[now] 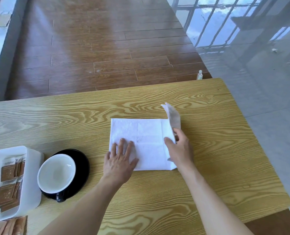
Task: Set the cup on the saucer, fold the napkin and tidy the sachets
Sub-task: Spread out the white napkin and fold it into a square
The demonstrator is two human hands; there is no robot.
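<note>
A white napkin (146,141) lies flat on the wooden table (208,167). My left hand (119,161) presses flat on its near left corner, fingers spread. My right hand (179,150) pinches the napkin's right edge, and that flap stands lifted upright. A black cup (57,173) with a white inside sits on a black saucer (83,163) at the left. Brown sachets (10,182) stand in a white tray (32,175) at the far left.
More brown sachets (8,226) lie loose on the table at the bottom left corner. A small bottle (200,75) stands on the floor beyond the table's far edge. The table's right edge runs close to the napkin side.
</note>
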